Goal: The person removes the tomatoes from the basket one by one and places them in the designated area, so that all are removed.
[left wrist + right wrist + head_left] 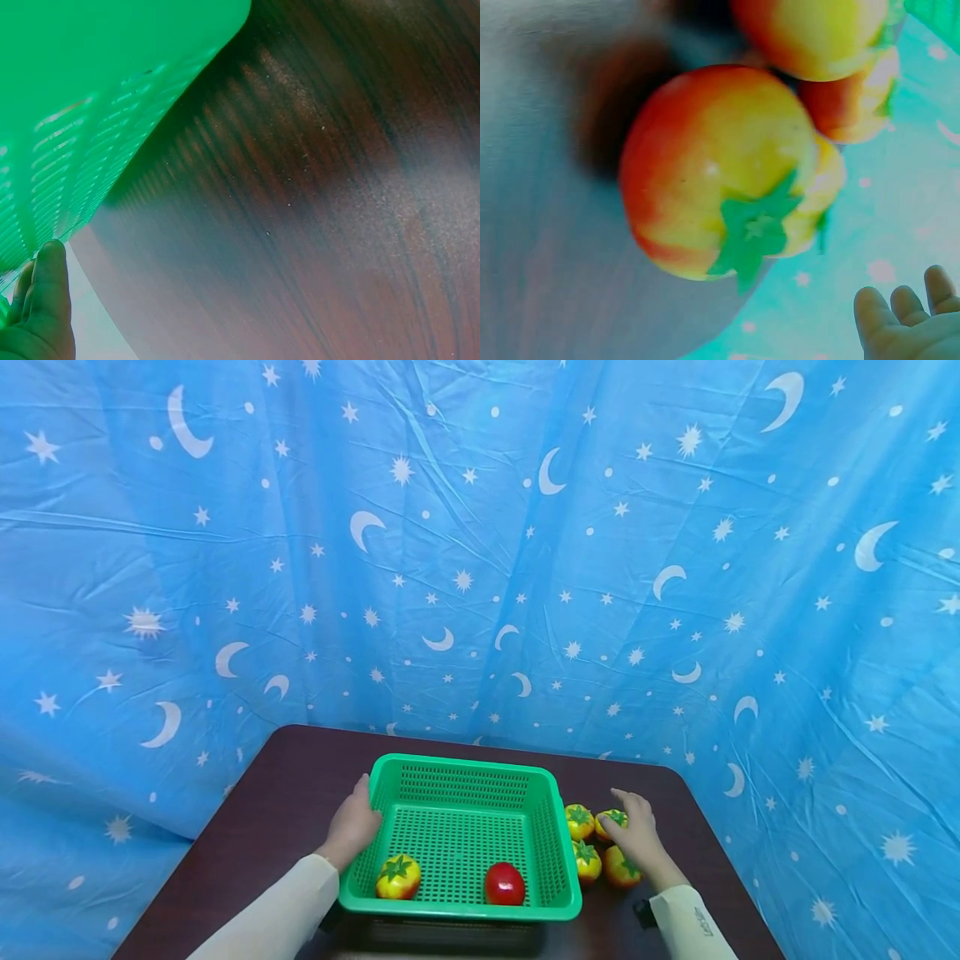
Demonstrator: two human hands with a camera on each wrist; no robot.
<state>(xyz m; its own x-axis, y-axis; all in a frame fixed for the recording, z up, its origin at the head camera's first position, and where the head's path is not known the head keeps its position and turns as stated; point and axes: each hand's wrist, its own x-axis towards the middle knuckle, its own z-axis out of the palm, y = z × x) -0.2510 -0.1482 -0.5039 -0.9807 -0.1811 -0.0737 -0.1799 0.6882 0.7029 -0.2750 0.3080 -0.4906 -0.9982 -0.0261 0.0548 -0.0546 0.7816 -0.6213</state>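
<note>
My left hand (354, 822) holds the left rim of a green plastic basket (465, 910). In the left wrist view its fingers (49, 281) lie against the slotted basket wall (75, 142). Inside the basket, a yellow-red tomato-like fruit (398, 877) with green leaves sits front left, and a glossy red round fruit (505, 885) front right. My right hand (640, 839) hovers, fingers spread, over several more yellow-red fruits (586, 861) right of the basket. The right wrist view shows one such fruit (712, 172) close up, apart from the fingers (874, 311).
The dark brown table (300, 777) carries the basket and the fruits. Its far edge runs close to a blue curtain (480, 568) with white moons and stars, which also hangs along both sides.
</note>
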